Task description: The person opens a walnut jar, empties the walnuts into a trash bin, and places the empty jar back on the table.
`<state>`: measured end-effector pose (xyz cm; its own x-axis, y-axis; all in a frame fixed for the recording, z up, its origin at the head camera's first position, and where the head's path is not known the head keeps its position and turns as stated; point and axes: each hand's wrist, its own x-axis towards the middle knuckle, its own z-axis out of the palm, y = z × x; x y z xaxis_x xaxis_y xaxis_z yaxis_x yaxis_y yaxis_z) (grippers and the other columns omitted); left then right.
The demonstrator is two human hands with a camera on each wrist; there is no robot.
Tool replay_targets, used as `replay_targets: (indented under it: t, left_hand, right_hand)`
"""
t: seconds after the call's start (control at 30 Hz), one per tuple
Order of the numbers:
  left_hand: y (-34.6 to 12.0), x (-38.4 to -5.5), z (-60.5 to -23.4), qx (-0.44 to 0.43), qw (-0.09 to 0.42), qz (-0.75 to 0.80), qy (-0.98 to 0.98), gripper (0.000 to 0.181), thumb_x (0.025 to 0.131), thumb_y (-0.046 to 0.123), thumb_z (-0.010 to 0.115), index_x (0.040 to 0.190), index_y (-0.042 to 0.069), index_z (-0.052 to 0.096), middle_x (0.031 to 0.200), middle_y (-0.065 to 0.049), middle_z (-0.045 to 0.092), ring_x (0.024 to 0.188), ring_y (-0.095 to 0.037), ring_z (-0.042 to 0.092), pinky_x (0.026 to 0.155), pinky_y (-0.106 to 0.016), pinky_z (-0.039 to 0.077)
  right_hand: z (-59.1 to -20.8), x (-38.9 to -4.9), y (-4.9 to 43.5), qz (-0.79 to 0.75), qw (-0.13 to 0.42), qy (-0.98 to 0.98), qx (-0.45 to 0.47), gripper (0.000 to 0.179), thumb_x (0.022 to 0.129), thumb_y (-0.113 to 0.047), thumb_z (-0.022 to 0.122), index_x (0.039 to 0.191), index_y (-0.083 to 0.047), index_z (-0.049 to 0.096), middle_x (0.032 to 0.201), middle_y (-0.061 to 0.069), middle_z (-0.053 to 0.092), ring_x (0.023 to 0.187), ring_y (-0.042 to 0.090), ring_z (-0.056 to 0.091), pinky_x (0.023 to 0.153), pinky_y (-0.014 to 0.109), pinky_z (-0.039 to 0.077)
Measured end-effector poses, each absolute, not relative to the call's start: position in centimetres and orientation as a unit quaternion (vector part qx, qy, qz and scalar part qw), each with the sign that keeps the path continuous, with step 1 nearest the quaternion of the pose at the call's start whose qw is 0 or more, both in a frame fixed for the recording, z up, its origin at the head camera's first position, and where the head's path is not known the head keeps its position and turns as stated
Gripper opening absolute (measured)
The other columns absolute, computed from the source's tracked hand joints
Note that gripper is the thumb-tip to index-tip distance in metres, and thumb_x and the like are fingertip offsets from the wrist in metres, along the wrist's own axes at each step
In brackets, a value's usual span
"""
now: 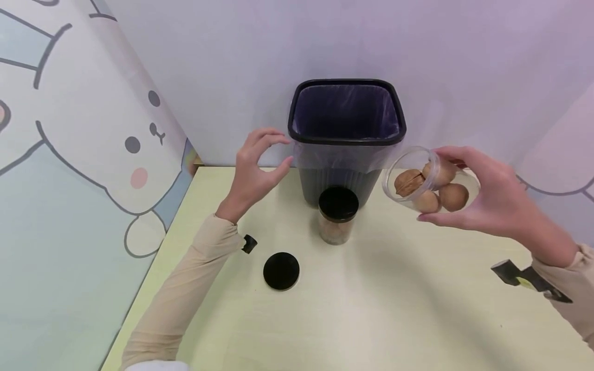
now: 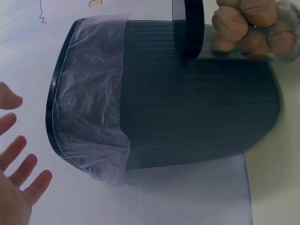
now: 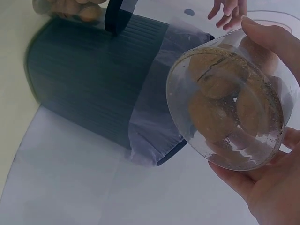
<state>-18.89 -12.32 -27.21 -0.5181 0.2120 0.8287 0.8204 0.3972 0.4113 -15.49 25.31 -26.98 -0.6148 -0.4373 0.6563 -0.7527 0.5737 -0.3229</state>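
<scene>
My right hand (image 1: 496, 198) grips a clear, lidless jar (image 1: 472, 180), tilted with its mouth toward the left. Several walnuts (image 1: 409, 182) lie inside it; the right wrist view shows them through the jar's base, with brown crumbs along its edge. Left of the bin, my left hand (image 1: 254, 170) is raised with thumb and fingers apart, holding nothing. A black-lidded jar (image 1: 336, 229) stands upright on the table in front of the bin, and walnuts (image 2: 229, 23) show through its side in the left wrist view. On the table lies a loose black round lid (image 1: 281, 271).
A dark bin (image 1: 320, 175) with a black rim and a thin, translucent liner (image 2: 91, 84) stands at the back of the pale table (image 1: 371, 319), against a white wall. A wall with a cartoon print (image 1: 93, 129) runs along the left side.
</scene>
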Motion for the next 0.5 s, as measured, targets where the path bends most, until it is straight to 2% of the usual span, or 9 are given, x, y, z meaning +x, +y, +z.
replay_targets:
  t: [0.13,0.23,0.3,0.33,0.5]
  left_hand:
    - [-12.2,-19.2,-26.9,-0.347,0.353,-0.434,-0.753,0.024,0.074,-0.012,0.07,0.096,-0.008,0.065,0.104,-0.025,0.058,0.103,-0.037,0.052,0.09,-0.036,0.041]
    - [-12.2,-19.4,-26.6,-0.35,0.356,-0.437,-0.748,0.024,0.073,-0.013,0.069,0.096,-0.008,0.065,0.103,-0.025,0.058,0.102,-0.037,0.051,0.09,-0.036,0.041]
    - [-12.1,-19.7,-26.4,-0.355,0.358,-0.438,-0.744,0.024,0.073,-0.014,0.069,0.095,-0.009,0.065,0.102,-0.026,0.058,0.101,-0.038,0.052,0.09,-0.036,0.041]
    - [-12.1,-19.8,-26.4,-0.356,0.358,-0.439,-0.744,0.023,0.073,-0.014,0.069,0.095,-0.009,0.065,0.103,-0.026,0.058,0.102,-0.037,0.052,0.09,-0.036,0.041]
    - [-12.0,-21.6,-27.0,-0.366,0.354,-0.443,-0.738,0.022,0.075,-0.009,0.071,0.096,-0.007,0.066,0.104,-0.024,0.059,0.104,-0.033,0.053,0.092,-0.036,0.042]
  right_hand:
    - [-26.5,-15.8,25.5,0.306,0.269,-0.843,0.352,0.104,0.042,-0.058,0.087,0.119,0.006,0.058,0.107,-0.016,0.056,0.093,-0.004,0.048,0.082,0.012,0.034]
    - [-26.0,-16.0,25.6,0.307,0.268,-0.841,0.357,0.103,0.053,-0.07,0.075,0.119,0.007,0.058,0.108,-0.018,0.056,0.092,-0.003,0.048,0.081,0.012,0.033]
    - [-25.6,-16.2,25.7,0.304,0.265,-0.841,0.36,0.103,0.053,-0.07,0.076,0.118,0.008,0.058,0.108,-0.018,0.056,0.091,-0.003,0.047,0.081,0.012,0.033]
    - [-25.3,-16.3,25.8,0.302,0.263,-0.843,0.36,0.104,0.049,-0.067,0.08,0.118,0.008,0.058,0.108,-0.019,0.056,0.091,-0.003,0.047,0.081,0.012,0.033]
    - [-24.2,-16.7,25.7,0.286,0.266,-0.849,0.357,0.103,0.034,-0.04,0.094,0.118,0.007,0.057,0.106,-0.019,0.054,0.091,-0.005,0.045,0.081,0.01,0.032]
